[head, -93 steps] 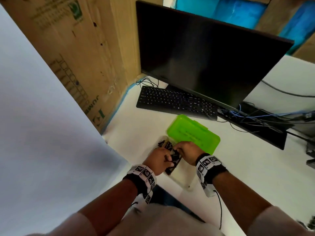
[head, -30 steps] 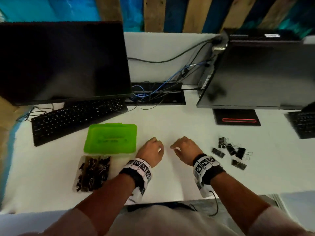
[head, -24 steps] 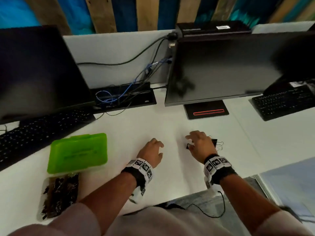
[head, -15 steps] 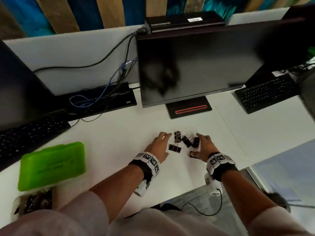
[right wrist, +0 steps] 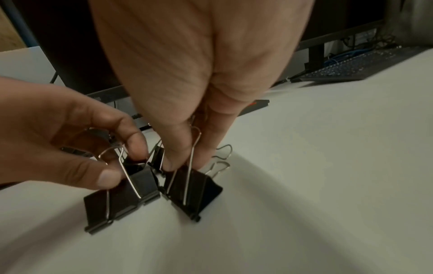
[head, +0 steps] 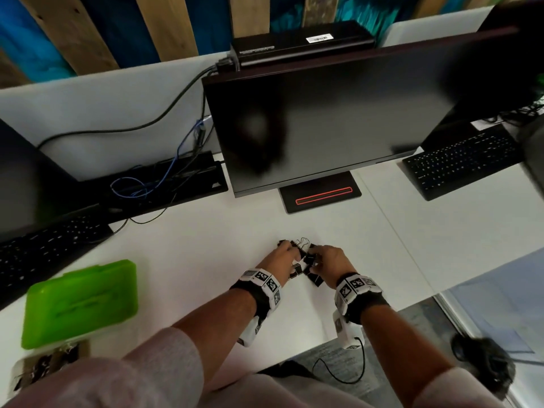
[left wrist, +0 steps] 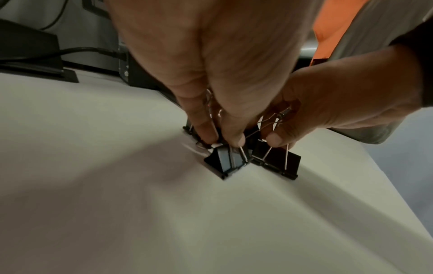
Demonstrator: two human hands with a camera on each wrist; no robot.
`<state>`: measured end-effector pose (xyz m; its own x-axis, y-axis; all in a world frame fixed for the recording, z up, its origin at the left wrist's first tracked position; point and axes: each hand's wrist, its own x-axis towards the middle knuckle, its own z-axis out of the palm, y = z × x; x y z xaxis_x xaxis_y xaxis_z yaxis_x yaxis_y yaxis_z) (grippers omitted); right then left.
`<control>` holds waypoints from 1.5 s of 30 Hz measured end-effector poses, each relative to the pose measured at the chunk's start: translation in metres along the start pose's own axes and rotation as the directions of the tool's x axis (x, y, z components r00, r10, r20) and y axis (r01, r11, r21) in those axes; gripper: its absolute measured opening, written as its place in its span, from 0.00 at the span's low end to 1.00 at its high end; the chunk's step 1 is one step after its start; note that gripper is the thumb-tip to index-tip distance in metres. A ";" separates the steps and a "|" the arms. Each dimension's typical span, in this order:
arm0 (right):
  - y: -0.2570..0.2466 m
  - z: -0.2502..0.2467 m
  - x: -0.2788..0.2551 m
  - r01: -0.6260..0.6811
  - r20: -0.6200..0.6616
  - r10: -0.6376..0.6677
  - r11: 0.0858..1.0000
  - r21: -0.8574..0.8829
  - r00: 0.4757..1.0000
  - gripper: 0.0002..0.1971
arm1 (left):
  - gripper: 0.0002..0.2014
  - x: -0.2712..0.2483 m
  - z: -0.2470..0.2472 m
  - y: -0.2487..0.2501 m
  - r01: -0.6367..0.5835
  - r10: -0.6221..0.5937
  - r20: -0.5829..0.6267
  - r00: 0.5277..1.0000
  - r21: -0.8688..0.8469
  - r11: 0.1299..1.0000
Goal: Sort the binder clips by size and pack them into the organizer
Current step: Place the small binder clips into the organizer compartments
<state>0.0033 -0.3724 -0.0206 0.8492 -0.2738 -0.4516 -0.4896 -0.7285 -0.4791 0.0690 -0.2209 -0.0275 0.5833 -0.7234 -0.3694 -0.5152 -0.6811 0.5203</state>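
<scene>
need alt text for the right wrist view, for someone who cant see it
Seen from the wrist, the right hand pinches the wire handles of a large black binder clip standing on the white desk. Beside it the left hand holds a second black clip, with more clips behind, a monitor and a keyboard beyond.

No writing here can be made out. The white sticker (head: pixel 320 38) on the black box (head: pixel 300 42) behind the monitor is too blurred to read. The wristbands (head: pixel 357 285) carry only black-and-white square marker patterns, and the keyboard (head: pixel 462 163) keys are just pale specks.
</scene>
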 end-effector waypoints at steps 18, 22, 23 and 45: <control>-0.123 0.035 -0.005 0.292 0.247 -0.277 0.956 -0.028 0.929 0.07 | 0.10 -0.131 -0.048 -0.070 0.298 -0.364 -0.105 0.925 -0.391 0.871; -0.185 0.068 -0.003 0.408 0.227 -0.398 0.913 0.001 0.889 0.08 | 0.07 -0.192 -0.057 -0.098 0.348 -0.461 -0.163 0.872 -0.456 0.819; -0.200 0.079 -0.006 0.426 0.237 -0.423 0.904 0.041 0.875 0.08 | 0.07 -0.209 -0.058 -0.106 0.358 -0.485 -0.181 0.855 -0.470 0.807; -0.325 0.219 -0.084 0.693 0.530 -0.574 0.720 -0.037 0.624 0.09 | 0.10 -0.355 -0.021 -0.179 0.429 -0.606 -0.121 0.786 -0.599 0.676</control>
<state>0.0476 0.0253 0.0084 0.7062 0.5800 -0.4059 0.2435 -0.7374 -0.6300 -0.0328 0.1604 0.0264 0.8467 -0.1420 -0.5127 0.2783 -0.7031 0.6543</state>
